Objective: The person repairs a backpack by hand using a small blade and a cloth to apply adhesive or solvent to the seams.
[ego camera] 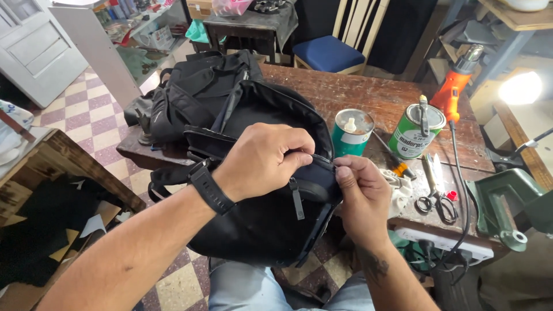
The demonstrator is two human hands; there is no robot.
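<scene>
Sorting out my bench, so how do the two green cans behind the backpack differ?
The left can is slimmer, with an open top and a small white bottle standing in it; the right can is wider, white-labelled, with a brush lying across its top. The left stands nearer the backpack that both hands hold. Both stand upright on the wooden table.

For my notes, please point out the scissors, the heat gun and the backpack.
scissors [436, 198]: head view, at the pivot.
heat gun [452, 95]: head view, on the orange body.
backpack [259, 227]: head view, on the black front panel.
</scene>
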